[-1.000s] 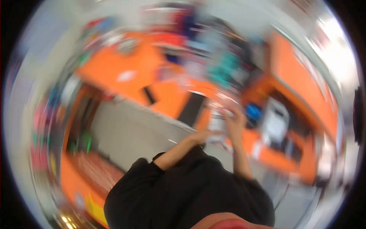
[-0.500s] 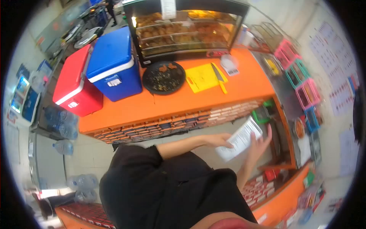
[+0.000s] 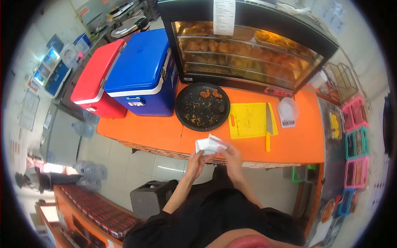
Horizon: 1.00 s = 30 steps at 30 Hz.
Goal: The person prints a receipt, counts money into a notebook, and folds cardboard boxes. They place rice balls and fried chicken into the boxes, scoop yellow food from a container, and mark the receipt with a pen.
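Note:
A white paper bag [image 3: 210,144], creased and partly folded open, is held up in front of my body near the counter's front edge. My left hand [image 3: 194,164] pinches its lower left side. At its right side my right hand [image 3: 232,161] grips the paper, fingers bent and slightly blurred. Just beyond the bag lies a round black tray [image 3: 197,103] with crumbs and a few brown fried pieces [image 3: 211,94]. Right of the tray sits a yellow cutting board [image 3: 248,120], and a knife with a yellow handle [image 3: 268,126] rests across its right side.
A glass-fronted food warmer [image 3: 248,49] stands at the back of the orange counter [image 3: 157,130]. Blue [image 3: 140,74] and red [image 3: 97,78] cooler boxes stand at left. A kitchen scale [image 3: 287,111] is at right, near coloured baskets [image 3: 355,142]. A grey bin [image 3: 149,198] is on the floor.
The view has swung so the counter is straight ahead. Both hands have brought the paper bag from the right to the middle, and the flat bag is now creased and partly opened.

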### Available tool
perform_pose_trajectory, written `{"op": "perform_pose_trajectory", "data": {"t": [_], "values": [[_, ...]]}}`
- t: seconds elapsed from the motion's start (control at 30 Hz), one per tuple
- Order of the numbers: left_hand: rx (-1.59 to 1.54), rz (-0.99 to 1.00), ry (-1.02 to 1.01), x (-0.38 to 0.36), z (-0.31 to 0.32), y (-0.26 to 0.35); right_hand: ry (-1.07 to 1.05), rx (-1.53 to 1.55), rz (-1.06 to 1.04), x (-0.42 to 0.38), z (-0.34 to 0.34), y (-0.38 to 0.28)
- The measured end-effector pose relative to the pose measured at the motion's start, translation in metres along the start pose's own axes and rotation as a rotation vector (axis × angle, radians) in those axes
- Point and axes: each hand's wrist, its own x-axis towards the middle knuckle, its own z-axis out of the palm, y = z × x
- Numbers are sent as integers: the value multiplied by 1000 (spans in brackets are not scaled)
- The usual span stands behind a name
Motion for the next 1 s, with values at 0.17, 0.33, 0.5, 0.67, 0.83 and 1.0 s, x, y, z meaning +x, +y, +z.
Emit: {"op": "perform_pose_trajectory", "data": {"t": [0.17,0.33,0.5,0.67,0.83,1.0], "values": [[-209,188,-95,49,67,7,-195,-323,12,64,-21,-15],[217,271,303,92,76,-19,-386,-740,-162,124,-53,-10],[208,286,719,94,22,-50,-668,-636,33,137,-72,29],[110,293,961,47,-25,-48,-789,-816,123,151,-81,28],[245,365,1314,-37,-82,-83,-1044,-1070,87,170,-89,47],[-82,534,1483,-152,-107,-157,-1303,-1234,-144,150,-50,23]]}}
